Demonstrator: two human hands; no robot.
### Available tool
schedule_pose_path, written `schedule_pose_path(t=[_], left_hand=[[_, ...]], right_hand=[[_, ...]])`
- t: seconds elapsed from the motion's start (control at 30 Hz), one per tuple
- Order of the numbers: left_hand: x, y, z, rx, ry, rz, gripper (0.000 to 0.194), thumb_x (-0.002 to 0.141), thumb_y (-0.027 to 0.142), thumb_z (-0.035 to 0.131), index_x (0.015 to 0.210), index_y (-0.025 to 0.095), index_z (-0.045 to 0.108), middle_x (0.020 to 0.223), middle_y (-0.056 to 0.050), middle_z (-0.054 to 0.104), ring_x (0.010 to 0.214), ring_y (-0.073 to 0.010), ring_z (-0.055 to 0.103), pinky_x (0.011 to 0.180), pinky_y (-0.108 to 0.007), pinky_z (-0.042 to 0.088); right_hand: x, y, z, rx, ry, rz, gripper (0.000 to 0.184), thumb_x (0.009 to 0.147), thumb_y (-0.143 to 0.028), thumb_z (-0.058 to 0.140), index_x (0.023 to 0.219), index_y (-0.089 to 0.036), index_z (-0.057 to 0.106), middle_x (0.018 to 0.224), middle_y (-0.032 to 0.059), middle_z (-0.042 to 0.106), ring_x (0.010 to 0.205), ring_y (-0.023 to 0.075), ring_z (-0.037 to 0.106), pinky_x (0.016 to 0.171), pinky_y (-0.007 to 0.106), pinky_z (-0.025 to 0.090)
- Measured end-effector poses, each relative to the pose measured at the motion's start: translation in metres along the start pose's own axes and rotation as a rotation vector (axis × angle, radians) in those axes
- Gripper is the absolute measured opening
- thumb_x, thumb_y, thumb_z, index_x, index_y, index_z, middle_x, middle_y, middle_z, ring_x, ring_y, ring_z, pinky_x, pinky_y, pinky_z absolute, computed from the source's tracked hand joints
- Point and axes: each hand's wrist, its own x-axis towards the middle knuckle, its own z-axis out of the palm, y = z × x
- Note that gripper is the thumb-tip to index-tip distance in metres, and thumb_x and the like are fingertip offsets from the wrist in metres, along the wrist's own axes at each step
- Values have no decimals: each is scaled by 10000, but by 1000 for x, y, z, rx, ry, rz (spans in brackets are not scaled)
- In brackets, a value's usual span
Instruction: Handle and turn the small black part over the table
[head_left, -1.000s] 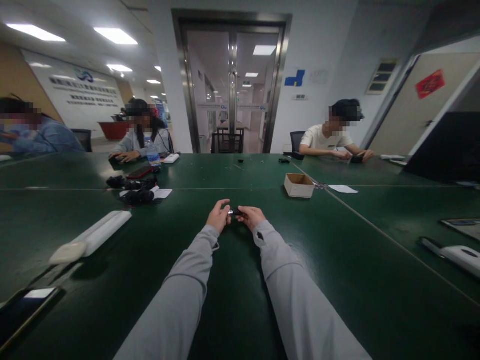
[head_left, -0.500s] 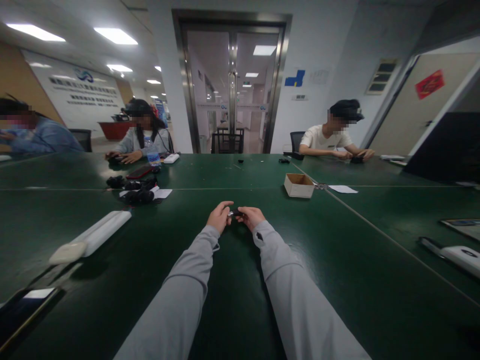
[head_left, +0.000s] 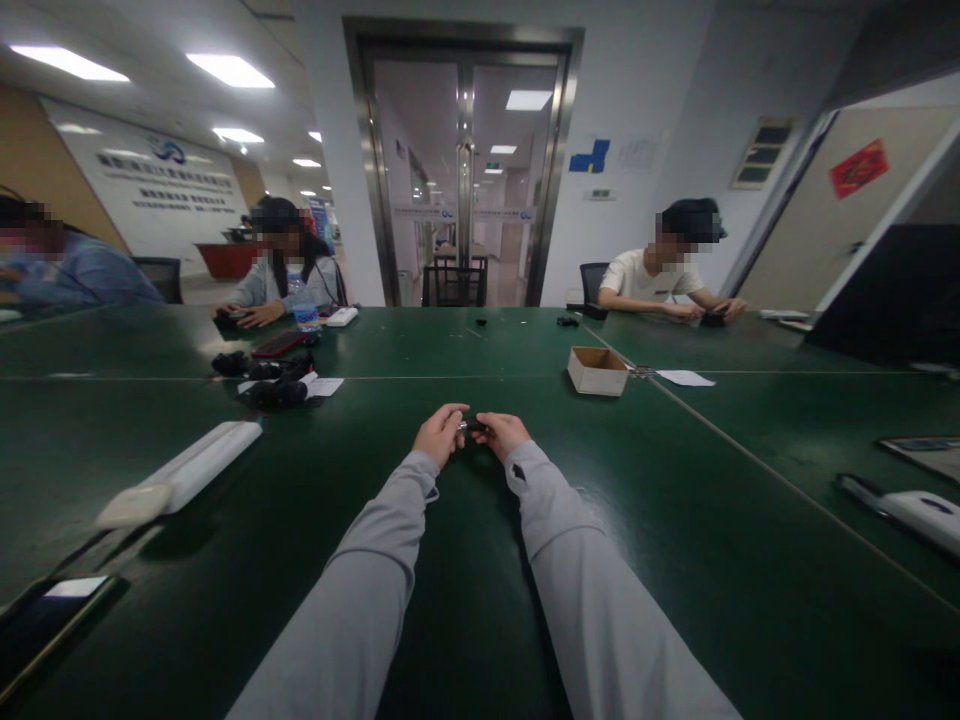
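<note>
Between my hands, over the middle of the green table (head_left: 480,560), is a small black cylindrical object with a shiny silver end (head_left: 471,426). Its kind is too small to make out. My left hand (head_left: 439,435) pinches the silver end, the index finger stretched over the top. At the black end, my right hand (head_left: 504,433) grips with thumb and fingers. The object lies roughly level, and fingers cover both of its ends.
A white open box (head_left: 598,373) stands ahead to the right, beside a paper sheet (head_left: 685,378). Black gear (head_left: 279,386) lies ahead left. A white power strip (head_left: 202,460) and a phone (head_left: 56,620) are at left. Several people sit across the table.
My left index finger has lowered and reached slightly farther right over the object. Both hands keep their places and their hold.
</note>
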Motion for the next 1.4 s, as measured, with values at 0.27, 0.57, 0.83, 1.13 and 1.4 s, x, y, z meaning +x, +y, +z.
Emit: schedule_pose_path(t=[0.27,0.57,0.83,1.13,1.4], left_hand=[[0,0,0,17,10,4,315,787,336,409,1012,176,561,521,30,510,375,-66,399,392,-177,316],[3,-4,-1,2,10,-2,303,754,281,430,1007,181,563,577,21,543,400,-64,426,405,-177,326],[3,-4,0,-30,3,-26,317,748,277,429,1022,167,543,566,29,521,389,-57,419,399,-171,325],[2,-2,0,1,32,-17,303,748,260,470,1026,167,543,593,28,532,405,-50,426,421,-170,347],[2,-8,2,-6,30,24,322,737,299,521,1025,157,539,602,17,540,463,-68,464,423,-164,366]], right_hand=[[1,1,-1,-23,-7,-13,162,666,-50,619,517,-98,574,436,36,552,376,94,505,337,145,421],[2,2,-1,-32,2,-10,174,681,-57,600,516,-95,564,439,40,547,382,94,503,341,151,415],[4,3,-1,-43,-2,5,184,704,-82,604,529,-102,550,441,44,548,386,100,503,339,158,408],[2,1,0,-47,-4,3,176,720,-68,571,546,-88,577,471,55,569,391,95,507,347,153,405],[1,1,0,-47,17,1,175,711,-57,562,540,-79,589,463,53,566,386,99,514,347,159,406]])
